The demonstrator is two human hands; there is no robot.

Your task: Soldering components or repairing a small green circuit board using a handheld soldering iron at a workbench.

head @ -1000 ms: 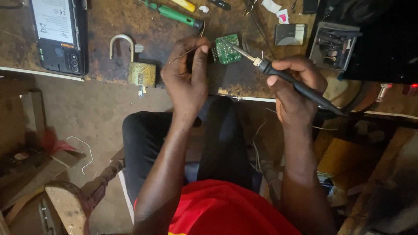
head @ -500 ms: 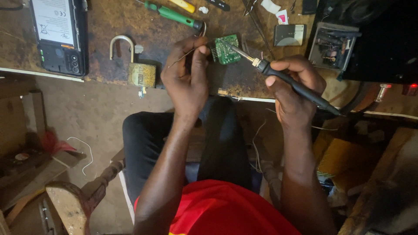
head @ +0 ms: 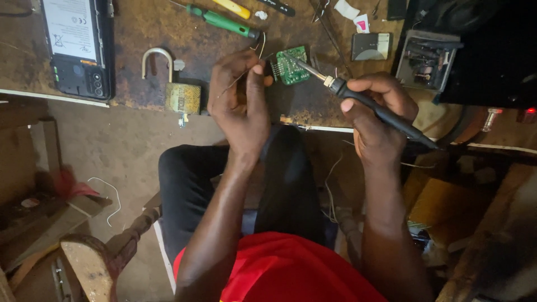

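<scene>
Soldering at a scarred brown workbench (head: 145, 33), a person in a red shirt brings a soldering iron (head: 369, 103) to a small green circuit board (head: 291, 65). The board is roughly square, studded with pale solder points, with a dark connector block along its left edge; it sits tilted at the near part of the bench, between the 2 hands. The left hand (head: 240, 100) is curled almost closed, its fingertips pinched at the board's left edge, and a thin wire (head: 238, 81) runs across the fingers. The right hand (head: 377, 117) is wrapped tight around the iron's black handle, held like a pen, with the metal tip resting on the board's upper face. Whether the left hand also grips the wire cannot be told.

Just left of the left hand lies a brass padlock (head: 179, 89) with its shackle raised. Farther left sits an opened mobile phone (head: 78, 45), its battery exposed. A green-handled screwdriver (head: 221, 21) and a yellow-handled tool (head: 232, 8) lie at the far side of the bench, beyond the board.
</scene>
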